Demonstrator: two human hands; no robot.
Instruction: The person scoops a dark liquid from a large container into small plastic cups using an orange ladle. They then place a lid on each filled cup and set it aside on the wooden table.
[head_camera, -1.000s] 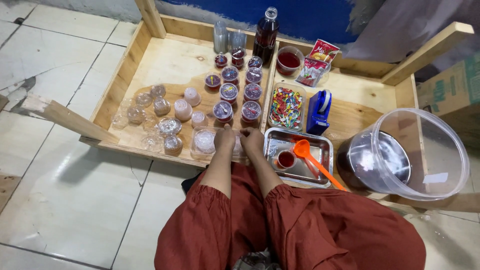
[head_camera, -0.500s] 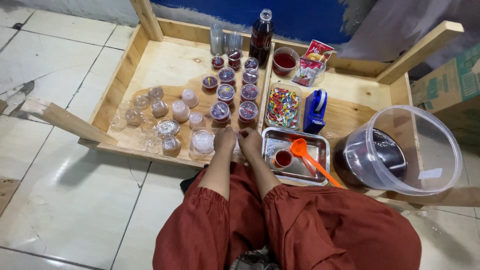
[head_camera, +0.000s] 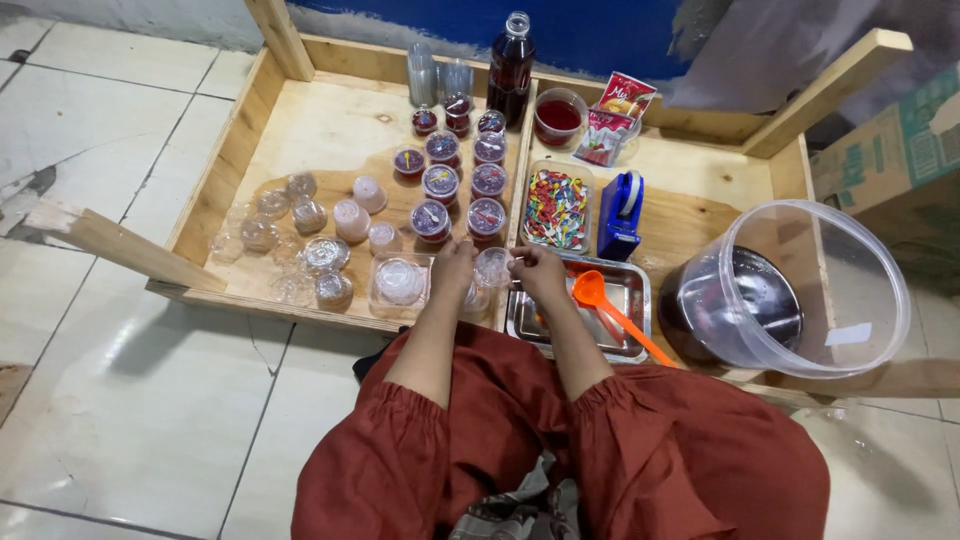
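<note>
My left hand (head_camera: 452, 270) and my right hand (head_camera: 538, 274) meet at the front edge of a wooden tray (head_camera: 232, 152), the fingers of both closed on a small clear plastic cup (head_camera: 493, 266). Just beyond my hands stand rows of lidded small cups filled with dark red liquid (head_camera: 441, 182). A clear tub of lids (head_camera: 400, 282) sits left of my left hand. Under my right hand lies a metal tray (head_camera: 628, 300) with an orange spoon (head_camera: 598, 300) in it.
Several empty clear cups (head_camera: 305, 232) stand at the left of the tray. A box of colourful sprinkles (head_camera: 556, 208), a blue tape dispenser (head_camera: 620, 216), a dark red bottle (head_camera: 511, 68), a bowl of red liquid (head_camera: 558, 116) and sachets (head_camera: 612, 118) lie behind. A large clear bucket (head_camera: 800, 290) stands at right.
Both hands have closed together on the small clear cup. The small red cup seen in the metal tray before is now hidden behind my right hand.
</note>
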